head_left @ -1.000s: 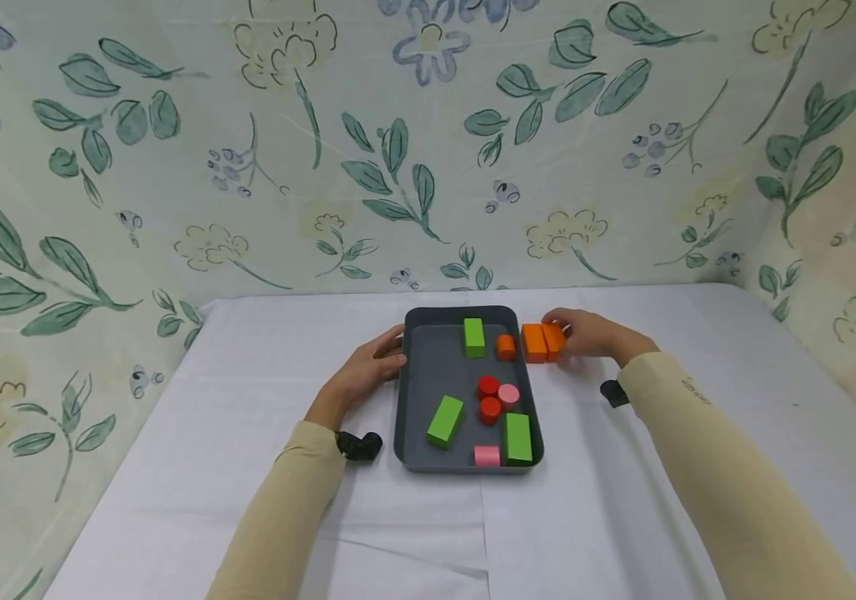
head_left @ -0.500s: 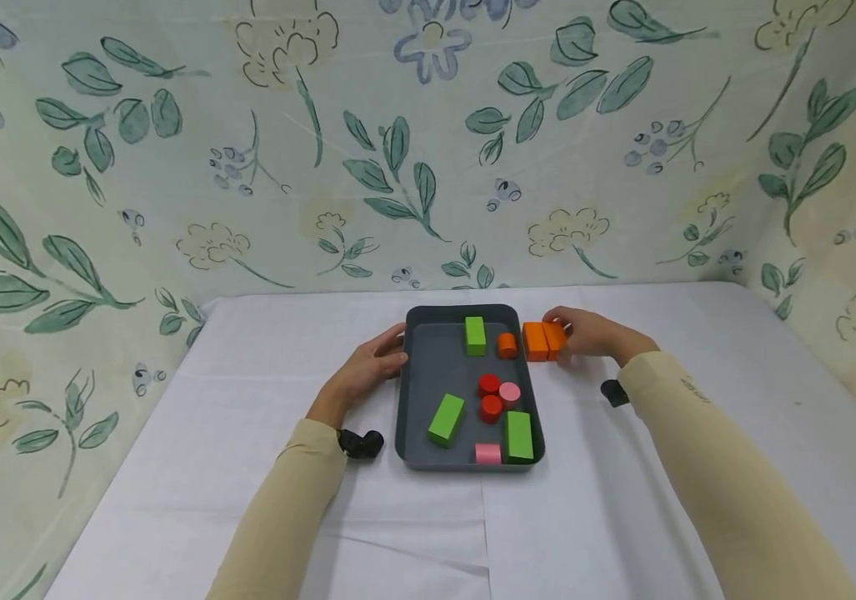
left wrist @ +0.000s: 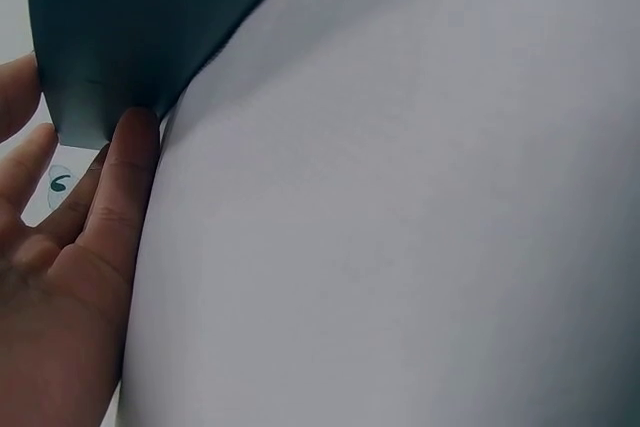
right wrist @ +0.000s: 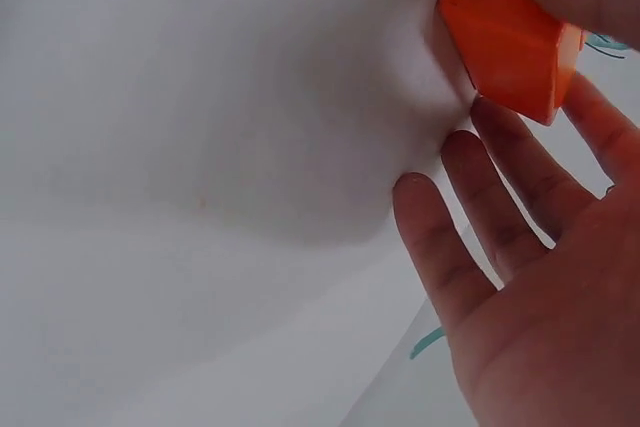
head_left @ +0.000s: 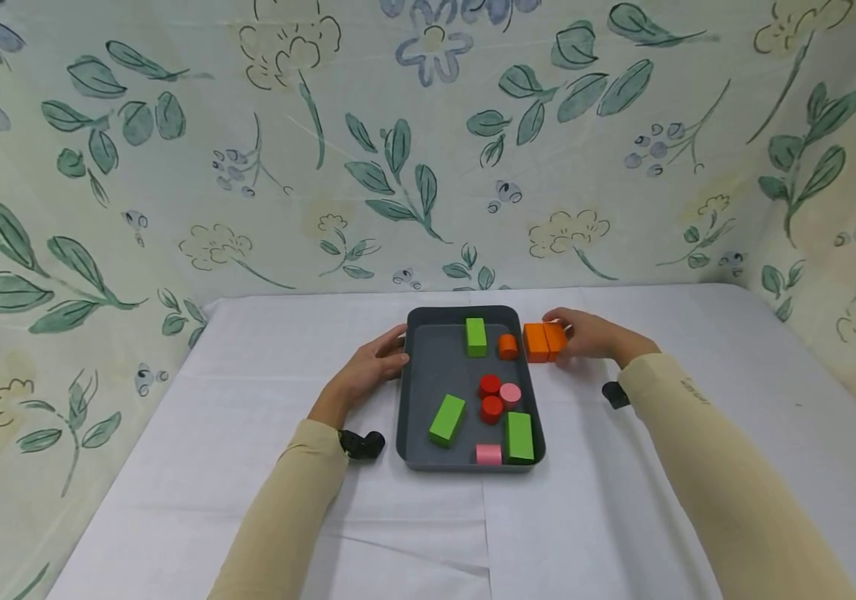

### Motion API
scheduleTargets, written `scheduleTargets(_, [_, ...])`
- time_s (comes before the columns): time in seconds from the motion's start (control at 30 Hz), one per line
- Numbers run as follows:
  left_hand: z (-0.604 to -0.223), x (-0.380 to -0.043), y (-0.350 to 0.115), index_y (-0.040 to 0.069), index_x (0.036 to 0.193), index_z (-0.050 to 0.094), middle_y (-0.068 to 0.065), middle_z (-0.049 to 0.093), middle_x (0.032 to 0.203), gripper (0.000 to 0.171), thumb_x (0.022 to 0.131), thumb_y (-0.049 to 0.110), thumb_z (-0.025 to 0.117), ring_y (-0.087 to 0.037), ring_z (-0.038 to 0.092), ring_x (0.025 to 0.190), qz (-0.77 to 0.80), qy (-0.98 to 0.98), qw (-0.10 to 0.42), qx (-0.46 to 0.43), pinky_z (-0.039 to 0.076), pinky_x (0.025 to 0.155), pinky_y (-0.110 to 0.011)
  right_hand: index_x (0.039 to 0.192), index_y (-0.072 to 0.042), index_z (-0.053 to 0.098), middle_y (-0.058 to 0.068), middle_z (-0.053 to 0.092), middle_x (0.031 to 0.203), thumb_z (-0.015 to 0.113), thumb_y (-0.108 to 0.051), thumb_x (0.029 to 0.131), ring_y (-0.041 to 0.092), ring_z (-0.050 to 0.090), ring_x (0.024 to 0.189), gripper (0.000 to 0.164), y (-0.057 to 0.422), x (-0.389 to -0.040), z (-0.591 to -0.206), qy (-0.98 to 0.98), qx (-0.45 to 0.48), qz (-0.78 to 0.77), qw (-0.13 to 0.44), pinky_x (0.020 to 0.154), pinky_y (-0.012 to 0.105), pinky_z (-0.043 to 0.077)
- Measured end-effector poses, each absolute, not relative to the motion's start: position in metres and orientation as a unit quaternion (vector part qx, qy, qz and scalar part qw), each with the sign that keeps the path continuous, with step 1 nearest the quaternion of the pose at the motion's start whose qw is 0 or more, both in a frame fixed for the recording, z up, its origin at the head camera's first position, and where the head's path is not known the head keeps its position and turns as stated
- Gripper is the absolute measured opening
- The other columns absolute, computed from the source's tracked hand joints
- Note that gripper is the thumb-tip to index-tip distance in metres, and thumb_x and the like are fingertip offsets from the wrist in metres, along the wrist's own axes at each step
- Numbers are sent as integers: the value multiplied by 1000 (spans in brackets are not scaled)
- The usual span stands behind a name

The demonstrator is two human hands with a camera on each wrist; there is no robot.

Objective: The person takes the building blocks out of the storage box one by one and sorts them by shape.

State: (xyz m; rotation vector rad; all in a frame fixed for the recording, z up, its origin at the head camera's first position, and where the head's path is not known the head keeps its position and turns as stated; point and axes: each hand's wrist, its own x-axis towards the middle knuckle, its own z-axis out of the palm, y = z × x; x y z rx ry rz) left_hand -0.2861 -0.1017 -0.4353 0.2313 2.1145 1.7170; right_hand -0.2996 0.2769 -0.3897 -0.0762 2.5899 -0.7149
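A grey tray (head_left: 416,383) lies on the white cloth between the hands. My left hand (head_left: 367,367) rests its fairly straight fingers against the tray's left wall; in the left wrist view the fingertips (left wrist: 135,137) meet the tray's dark outer side (left wrist: 130,37). My right hand (head_left: 585,335) is at the right one of two orange blocks (head_left: 556,340), which stand side by side against the tray's right wall. In the right wrist view the thumb lies across the near side of the orange block (right wrist: 505,37), with fingertips at its far side, pinching it.
Inside the tray are green blocks (head_left: 519,437), red cylinders (head_left: 491,409), pink cylinders (head_left: 488,454) and an orange cylinder (head_left: 508,347). The left orange block (head_left: 536,342) stands next to the tray wall. A floral curtain (head_left: 428,150) hangs behind the table.
Both hands, the tray and the blocks keep their places; only the head view shifts very slightly.
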Motion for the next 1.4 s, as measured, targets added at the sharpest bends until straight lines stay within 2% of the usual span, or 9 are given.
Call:
scheduleTargets(0.13, [-437,-288,-101,29,157,30,-9,27,165,64,99,15,56,-28,34,150,615,757,206,83,38,119,-47,160,-13,8,29,27,156,74,-31,84,48,35,137,102,278,-298,-384,943,-36,-248,220,112,69,34])
scheduleTargets(0.27, [-438,-290,-101,29,157,30,-8,27,165,65,99,15,56,-27,35,150,618,754,207,85,39,119,-46,160,-11,9,30,27,158,73,-36,84,50,32,140,102,278,-292,-368,955,-69,-222,184,110,72,32])
scheduleTargets(0.5, [-435,-288,-103,29,157,30,-7,27,165,65,99,15,56,-27,34,150,614,758,205,80,38,119,-47,154,-9,31,23,35,156,70,-25,88,45,38,138,79,265,-272,-337,964,-142,-194,114,108,68,40])
scheduleTargets(0.63, [-435,-288,-102,29,157,30,-7,27,165,64,99,15,56,-26,34,150,620,753,206,83,38,119,-47,146,-12,48,18,43,154,67,-20,90,42,39,139,60,254,-255,-327,961,-185,-186,88,111,66,38])
scheduleTargets(0.73, [-435,-289,-102,28,157,30,-8,27,165,65,99,14,56,-27,35,150,625,747,207,85,38,119,-46,140,-13,55,15,48,150,68,-20,91,39,41,139,51,246,-244,-324,956,-215,-182,83,113,65,37])
scheduleTargets(0.93, [-437,-290,-103,29,156,31,-9,27,165,65,99,15,57,-27,35,150,623,750,206,82,38,119,-46,132,-12,62,13,57,141,69,-17,90,36,50,131,43,235,-229,-322,945,-255,-191,77,109,61,44])
scheduleTargets(1.1, [-438,-291,-104,29,156,31,-8,28,164,64,99,14,57,-27,35,150,622,751,207,79,38,119,-46,126,-12,64,7,64,129,69,-7,89,27,60,118,37,225,-213,-322,924,-303,-227,52,100,48,55])
scheduleTargets(1.2, [-437,-291,-104,29,156,31,-8,28,165,64,99,14,57,-26,35,150,621,752,207,78,38,119,-46,124,-12,65,3,66,125,70,-7,89,22,62,113,35,218,-203,-324,912,-338,-227,40,92,41,59])
scheduleTargets(1.4, [-438,-289,-102,28,156,31,-9,28,165,65,99,13,57,-28,35,150,625,748,207,82,38,119,-48,122,-16,66,2,68,124,70,-14,91,22,61,116,31,206,-186,-331,906,-358,-214,64,96,44,57])
